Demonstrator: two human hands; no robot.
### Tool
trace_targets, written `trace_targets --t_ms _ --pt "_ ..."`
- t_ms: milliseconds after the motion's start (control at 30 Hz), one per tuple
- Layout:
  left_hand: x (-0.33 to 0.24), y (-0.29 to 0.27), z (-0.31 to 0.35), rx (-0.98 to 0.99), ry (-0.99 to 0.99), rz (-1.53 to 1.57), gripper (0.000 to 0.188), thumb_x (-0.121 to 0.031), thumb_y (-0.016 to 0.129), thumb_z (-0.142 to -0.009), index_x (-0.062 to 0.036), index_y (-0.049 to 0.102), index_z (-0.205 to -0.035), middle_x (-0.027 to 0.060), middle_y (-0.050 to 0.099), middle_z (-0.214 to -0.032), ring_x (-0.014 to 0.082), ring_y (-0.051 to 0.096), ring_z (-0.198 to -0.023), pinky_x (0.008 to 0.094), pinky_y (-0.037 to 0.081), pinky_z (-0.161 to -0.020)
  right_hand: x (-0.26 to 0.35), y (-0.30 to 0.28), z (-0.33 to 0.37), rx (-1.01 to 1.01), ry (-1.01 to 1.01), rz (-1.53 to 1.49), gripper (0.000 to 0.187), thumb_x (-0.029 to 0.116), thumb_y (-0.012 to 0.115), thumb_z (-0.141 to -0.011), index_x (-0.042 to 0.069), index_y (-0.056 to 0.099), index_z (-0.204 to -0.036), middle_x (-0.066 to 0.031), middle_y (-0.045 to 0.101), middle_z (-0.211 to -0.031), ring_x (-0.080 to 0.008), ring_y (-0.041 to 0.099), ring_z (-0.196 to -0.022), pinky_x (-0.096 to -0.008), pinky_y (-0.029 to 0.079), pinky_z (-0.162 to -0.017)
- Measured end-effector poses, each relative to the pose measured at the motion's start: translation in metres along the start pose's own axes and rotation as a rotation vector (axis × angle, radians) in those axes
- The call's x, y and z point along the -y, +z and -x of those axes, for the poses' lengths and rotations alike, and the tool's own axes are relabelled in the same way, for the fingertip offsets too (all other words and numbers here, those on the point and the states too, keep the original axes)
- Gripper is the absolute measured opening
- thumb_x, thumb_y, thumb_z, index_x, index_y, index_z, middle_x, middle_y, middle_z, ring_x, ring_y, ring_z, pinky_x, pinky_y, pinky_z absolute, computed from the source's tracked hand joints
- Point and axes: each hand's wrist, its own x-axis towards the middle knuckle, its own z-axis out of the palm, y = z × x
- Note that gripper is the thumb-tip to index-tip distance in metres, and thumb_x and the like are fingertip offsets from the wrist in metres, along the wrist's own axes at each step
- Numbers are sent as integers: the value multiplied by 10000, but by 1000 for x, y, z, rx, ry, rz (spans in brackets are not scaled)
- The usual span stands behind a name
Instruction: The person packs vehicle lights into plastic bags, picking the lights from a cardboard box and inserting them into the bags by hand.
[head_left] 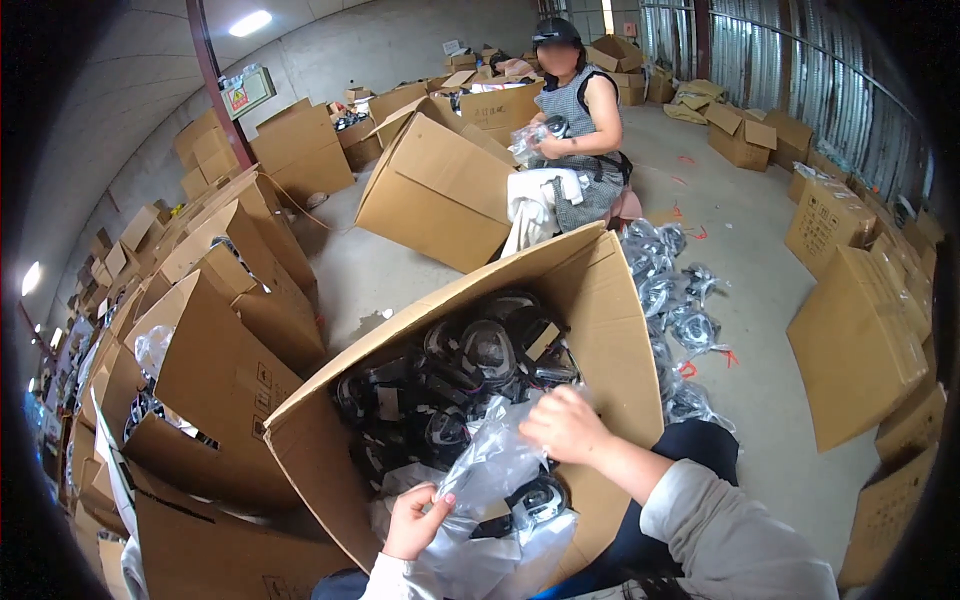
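Observation:
A clear plastic bag [497,445] is stretched between my hands above a large open cardboard box [365,335]. My left hand [418,522] pinches the bag's near left end between thumb and fingers. Closed on the opposite end, my right hand [565,425] has its fingertips partly hidden by the film. The bag looks flat, with nothing visible inside. Beneath it, several glossy black plastic devices with round parts [488,347] are piled in the box; their exact kind is unclear. One round black device [540,498] lies near my hands among loose plastic film [535,555].
Several bagged black devices [692,327] lie on the floor to the right of the box. Across from me, a person [580,130] holds a bagged item beside a tilted cardboard box [435,190]. Cardboard boxes [230,370] line the left; more boxes [860,340] stand right.

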Motion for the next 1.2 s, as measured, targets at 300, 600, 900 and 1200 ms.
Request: trace_targets --t_ms 300,600,900,1200 --pt "175 14 -8 0 -646 -1000 1156 -521 783 -637 -65 144 -1486 304 342 -1421 429 412 -1284 449 405 -1013 -45 -12 19 -504 525 -184 106 51 598 -771 58 579 -875 -129 592 -875 -338 570 -886 -422 463 -799" --pt "201 -1 15 -239 -559 -1325 547 -277 665 -751 -86 527 -1245 191 671 -1037 352 657 -930 419 524 -832 6 12 14 607 656 -1612 144 175 523 -940 73 580 -856 -81 692 -825 -131 610 -547 -260 490 -570" --pt "44 81 -34 -61 -54 -120 375 -216 641 -757 10 618 -1056 187 670 -853 305 663 -864 373 502 -777 -16 -8 13 -226 705 -568 632 217 581 -881 158 323 -1455 -305 -54 -1525 -481 268 -1347 -473 361 -1043" --pt "59 83 -57 -373 111 -825 678 -367 788 -684 -91 536 -1250 238 471 -1314 385 485 -1174 461 408 -954 6 -38 22 -153 606 -274 778 344 601 -846 231 209 -1509 -317 -86 -1520 -521 235 -1314 -557 219 -1054"
